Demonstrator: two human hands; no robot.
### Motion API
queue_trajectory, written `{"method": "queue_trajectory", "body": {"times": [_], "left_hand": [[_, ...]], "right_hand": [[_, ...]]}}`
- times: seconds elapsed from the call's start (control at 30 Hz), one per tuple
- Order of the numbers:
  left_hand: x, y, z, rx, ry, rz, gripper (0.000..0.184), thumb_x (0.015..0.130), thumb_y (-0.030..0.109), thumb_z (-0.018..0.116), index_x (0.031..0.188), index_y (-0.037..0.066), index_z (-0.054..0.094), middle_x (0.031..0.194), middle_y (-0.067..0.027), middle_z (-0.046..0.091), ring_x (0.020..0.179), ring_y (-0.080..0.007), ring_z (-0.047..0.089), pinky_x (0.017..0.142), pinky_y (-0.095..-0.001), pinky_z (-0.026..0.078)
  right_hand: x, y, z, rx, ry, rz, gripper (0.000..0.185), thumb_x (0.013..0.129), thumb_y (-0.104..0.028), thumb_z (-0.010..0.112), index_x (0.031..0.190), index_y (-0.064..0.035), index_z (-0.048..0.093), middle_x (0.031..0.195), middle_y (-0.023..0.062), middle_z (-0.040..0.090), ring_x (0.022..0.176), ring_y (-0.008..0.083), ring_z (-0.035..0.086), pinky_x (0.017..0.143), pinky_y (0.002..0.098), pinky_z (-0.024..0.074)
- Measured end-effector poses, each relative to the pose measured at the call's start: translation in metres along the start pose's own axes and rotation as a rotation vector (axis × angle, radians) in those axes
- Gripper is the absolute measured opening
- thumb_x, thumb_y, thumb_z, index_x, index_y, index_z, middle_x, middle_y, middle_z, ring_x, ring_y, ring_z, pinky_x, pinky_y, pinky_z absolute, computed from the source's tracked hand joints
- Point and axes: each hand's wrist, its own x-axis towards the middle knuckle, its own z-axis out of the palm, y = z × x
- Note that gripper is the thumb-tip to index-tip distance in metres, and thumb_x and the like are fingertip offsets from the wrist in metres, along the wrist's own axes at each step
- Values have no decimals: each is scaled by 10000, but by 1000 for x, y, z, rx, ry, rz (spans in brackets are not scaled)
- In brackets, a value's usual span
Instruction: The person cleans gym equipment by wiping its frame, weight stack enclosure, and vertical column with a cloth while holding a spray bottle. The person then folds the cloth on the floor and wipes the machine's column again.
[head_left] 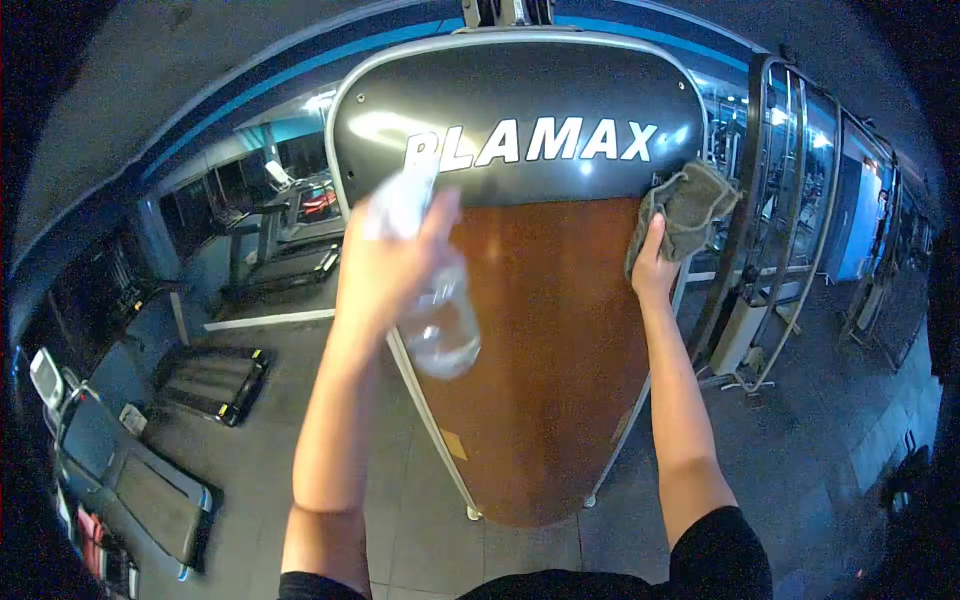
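Note:
My left hand is wrapped round the neck of a clear spray bottle with a white spray head. Motion smears this hand and the bottle a little. Liquid shows in the lower part of the bottle. In my right hand is a folded grey cloth, held against or close to the right edge of a tall panel. The panel has a black top with white "PLAMAX" lettering and a reddish-brown lower face. The bottle hangs in front of its left side.
Treadmills stand on the dark tiled floor at the left, with more gym machines behind them. A cable machine frame rises close by on the right. The panel's metal frame reaches down to the floor.

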Motion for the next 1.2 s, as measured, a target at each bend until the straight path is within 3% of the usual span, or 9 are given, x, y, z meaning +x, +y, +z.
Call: {"method": "queue_trajectory", "body": {"times": [0.23,0.33,0.4,0.5,0.6,0.73,0.83,0.97,1.2], "left_hand": [[88,29,38,60,-28,129,305,974,234,694,1167,6,632,925,-112,740,604,-193,695,540,-303,551],[79,27,41,99,-53,81,304,971,246,697,1168,21,636,927,-100,738,607,-186,689,526,-302,532],[72,5,31,-22,-88,49,300,959,262,716,1157,48,647,949,-72,735,595,-174,687,500,-291,497],[7,-9,8,-46,47,-44,393,934,270,776,1204,24,631,951,-89,723,596,-170,697,520,-303,535],[-84,-32,-13,-158,151,-234,332,934,252,779,1154,23,682,826,-34,708,633,-137,692,572,-288,552],[-201,-124,-48,-24,196,-353,158,955,144,753,1004,7,689,761,-15,678,650,-106,662,576,-280,530],[-271,-159,-56,8,292,-591,199,916,165,784,881,10,663,714,-12,642,648,-97,623,574,-289,490],[-349,-210,-54,203,357,-607,207,889,124,800,992,-12,682,772,-30,682,688,-120,650,633,-307,526],[-362,-212,-67,70,200,-721,246,841,161,835,945,-16,701,798,-52,695,747,-126,646,655,-327,522]], "right_hand": [[-6,1,-13,16,-34,40,471,1064,-225,571,1420,78,516,1466,259,551,1388,384,500,1181,470,328],[4,-11,-21,110,-73,117,560,1074,-271,566,1480,94,440,1553,262,466,1480,343,403,1224,437,261],[25,-15,-20,44,-81,-58,415,1033,-217,629,1339,59,575,1364,238,614,1259,373,585,1123,441,385],[68,-33,-2,234,-185,151,468,1013,-276,655,1332,58,577,1360,260,610,1288,399,557,1149,475,355],[118,-81,20,-141,-210,-225,668,962,-480,658,1398,16,556,1461,322,513,1409,487,419,1239,545,219],[144,-161,98,-420,-517,-424,958,938,-719,515,1456,87,490,1545,301,444,1456,487,375,1243,499,280],[134,-209,191,-461,-648,-676,875,994,-656,429,1479,71,478,1598,272,392,1515,397,335,1257,519,240],[102,-261,283,-494,-721,-767,907,982,-659,389,1567,34,364,1669,253,270,1564,383,241,1261,585,164],[123,-261,290,-390,-823,-783,799,977,-645,430,1523,-64,493,1603,171,437,1527,333,337,1259,529,221]]}}
